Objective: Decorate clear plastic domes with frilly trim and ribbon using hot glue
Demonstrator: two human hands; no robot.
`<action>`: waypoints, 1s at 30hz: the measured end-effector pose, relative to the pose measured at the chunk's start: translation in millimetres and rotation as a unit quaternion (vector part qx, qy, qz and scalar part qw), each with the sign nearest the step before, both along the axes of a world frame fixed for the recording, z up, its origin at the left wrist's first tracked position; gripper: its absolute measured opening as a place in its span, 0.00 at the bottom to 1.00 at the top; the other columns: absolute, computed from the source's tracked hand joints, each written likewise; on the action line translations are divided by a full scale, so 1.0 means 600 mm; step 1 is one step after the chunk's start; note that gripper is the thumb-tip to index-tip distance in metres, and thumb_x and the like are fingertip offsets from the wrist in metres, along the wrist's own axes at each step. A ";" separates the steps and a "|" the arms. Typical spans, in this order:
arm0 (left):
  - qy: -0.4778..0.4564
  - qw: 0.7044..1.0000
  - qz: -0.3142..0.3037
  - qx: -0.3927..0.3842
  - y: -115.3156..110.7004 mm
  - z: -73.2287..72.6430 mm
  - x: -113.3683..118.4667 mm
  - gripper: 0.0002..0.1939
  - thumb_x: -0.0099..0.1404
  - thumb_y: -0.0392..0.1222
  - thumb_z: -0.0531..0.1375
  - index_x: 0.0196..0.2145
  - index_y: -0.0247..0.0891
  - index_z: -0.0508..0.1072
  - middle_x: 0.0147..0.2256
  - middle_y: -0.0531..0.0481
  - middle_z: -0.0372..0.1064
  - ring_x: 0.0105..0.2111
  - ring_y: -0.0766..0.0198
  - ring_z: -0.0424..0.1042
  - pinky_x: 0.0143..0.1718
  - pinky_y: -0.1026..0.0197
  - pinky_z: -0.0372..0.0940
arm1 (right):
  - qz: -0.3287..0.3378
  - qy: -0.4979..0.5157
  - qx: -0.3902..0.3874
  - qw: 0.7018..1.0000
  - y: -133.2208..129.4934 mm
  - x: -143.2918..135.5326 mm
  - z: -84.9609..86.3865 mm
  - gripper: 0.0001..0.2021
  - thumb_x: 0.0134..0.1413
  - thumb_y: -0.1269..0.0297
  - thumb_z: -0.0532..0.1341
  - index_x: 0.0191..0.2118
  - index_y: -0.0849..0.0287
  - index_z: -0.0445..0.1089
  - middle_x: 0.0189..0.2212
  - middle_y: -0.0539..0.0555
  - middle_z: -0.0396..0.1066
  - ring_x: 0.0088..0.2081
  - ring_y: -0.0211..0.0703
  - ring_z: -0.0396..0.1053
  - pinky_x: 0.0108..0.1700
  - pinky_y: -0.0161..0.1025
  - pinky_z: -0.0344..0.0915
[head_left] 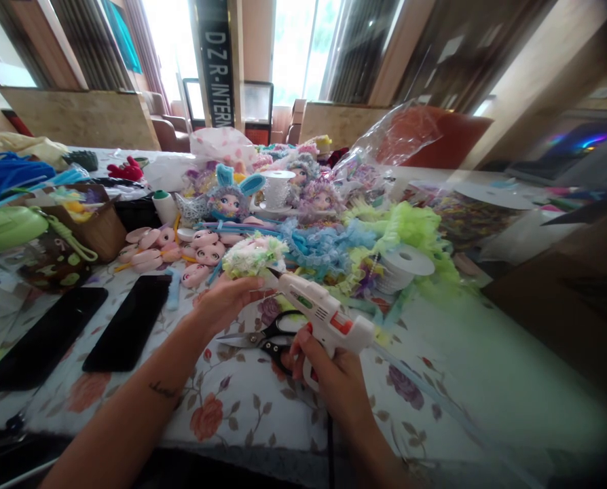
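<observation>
My left hand (232, 299) is closed on a fluffy white, green and pink piece (255, 255), held up at the middle of the view. In my right hand (324, 360) is a white glue gun (324, 309) with an orange part in its side; my fingers wrap round its handle. Its dark nozzle points up and left, close to the fluffy piece; whether they touch is unclear. Black-handled scissors (255, 339) lie on the flowered cloth (232, 414), partly behind my right hand.
Two black phones (46, 336) (129, 322) lie at the left. Beyond my hands are pink doll faces (206, 251), a doll with blue ears (229, 200), blue ruffles (328, 244), green ruffles (410, 227) and a white spool (405, 265). A cardboard box (100, 227) stands back left.
</observation>
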State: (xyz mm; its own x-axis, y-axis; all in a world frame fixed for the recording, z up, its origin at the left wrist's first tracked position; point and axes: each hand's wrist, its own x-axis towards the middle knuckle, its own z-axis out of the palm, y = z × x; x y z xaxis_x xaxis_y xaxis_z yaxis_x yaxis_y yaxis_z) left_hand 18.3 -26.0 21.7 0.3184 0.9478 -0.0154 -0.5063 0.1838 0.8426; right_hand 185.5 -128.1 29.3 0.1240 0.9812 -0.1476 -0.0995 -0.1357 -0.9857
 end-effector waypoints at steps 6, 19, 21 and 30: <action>-0.002 1.000 -0.003 0.000 0.000 0.001 0.000 0.26 0.54 0.35 0.69 0.52 0.42 0.74 0.44 0.47 0.78 0.48 0.53 0.74 0.46 0.54 0.70 | 0.021 0.002 0.034 0.999 0.009 0.001 -0.016 0.20 0.51 0.48 0.64 0.20 0.60 0.67 0.13 0.50 0.66 0.16 0.37 0.64 0.20 0.33 0.62; -0.028 0.999 -0.009 -0.015 -0.001 0.008 0.000 0.21 0.55 0.35 0.67 0.48 0.40 0.76 0.42 0.46 0.78 0.49 0.48 0.74 0.52 0.46 0.67 | -0.006 -0.029 -0.004 1.000 -0.004 0.003 0.003 0.19 0.51 0.50 0.64 0.20 0.60 0.68 0.12 0.49 0.65 0.17 0.36 0.63 0.22 0.33 0.61; -0.029 0.999 -0.011 -0.018 0.000 0.007 -0.001 0.21 0.55 0.35 0.67 0.48 0.40 0.76 0.42 0.47 0.78 0.48 0.49 0.74 0.52 0.46 0.67 | -0.006 -0.024 -0.002 1.000 -0.004 0.002 0.003 0.19 0.51 0.51 0.64 0.20 0.60 0.68 0.13 0.49 0.65 0.17 0.35 0.62 0.22 0.32 0.60; -0.034 0.999 -0.010 -0.031 -0.002 0.008 0.001 0.23 0.53 0.33 0.68 0.48 0.39 0.76 0.40 0.47 0.79 0.42 0.55 0.76 0.47 0.53 0.69 | 0.018 0.007 0.013 1.000 0.007 0.001 -0.018 0.20 0.51 0.49 0.64 0.19 0.60 0.67 0.12 0.50 0.65 0.16 0.36 0.63 0.21 0.32 0.62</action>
